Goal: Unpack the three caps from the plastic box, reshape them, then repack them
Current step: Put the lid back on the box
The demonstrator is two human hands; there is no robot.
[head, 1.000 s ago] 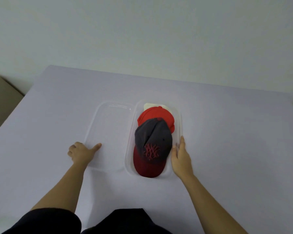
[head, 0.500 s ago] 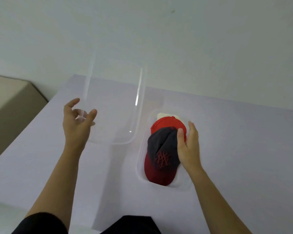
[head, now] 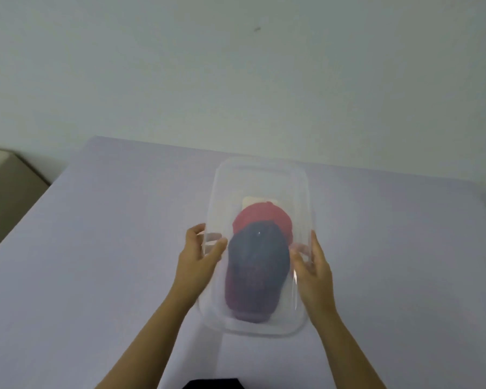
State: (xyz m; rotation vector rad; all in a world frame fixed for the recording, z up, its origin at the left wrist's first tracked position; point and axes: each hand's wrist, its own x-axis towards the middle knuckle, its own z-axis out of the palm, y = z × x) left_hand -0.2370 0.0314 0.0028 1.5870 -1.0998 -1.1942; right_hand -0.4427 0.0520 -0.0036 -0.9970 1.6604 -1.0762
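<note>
**Clear lid held over the packed caps**

Three caps lie stacked lengthwise in a row, seen through clear plastic: nearest the person a dark grey cap [head: 260, 256] with a red brim, behind it a red cap [head: 264, 217], and at the far end a cream cap [head: 254, 199], of which only a small strip shows. Each overlaps the one behind it. They sit roughly at the middle of the pale lavender surface [head: 101, 248].

Over them is one transparent lid [head: 258, 175] with rounded corners, its long axis running away from the person. The caps look hazy through it. Whether the lid already rests on the plastic box beneath or is held just above it cannot be told; the box's own walls are hard to separate from the lid's outline.

Both hands hold the lid at its long edges, near the middle. The left hand [head: 197, 262] grips the left edge, thumb on top and fingers [head: 211, 237] curled under the plastic. The right hand [head: 314, 268] grips the right edge in the same way, its fingers [head: 300, 248] visible through the plastic. Two bare forearms reach in from the bottom of the view, with a dark bit of clothing [head: 212, 383] between them.

Around the box the surface carries nothing else. At the far left stands one beige piece of furniture [head: 6, 178], well apart from the caps, and a plain pale wall [head: 236, 80] rises behind.
</note>
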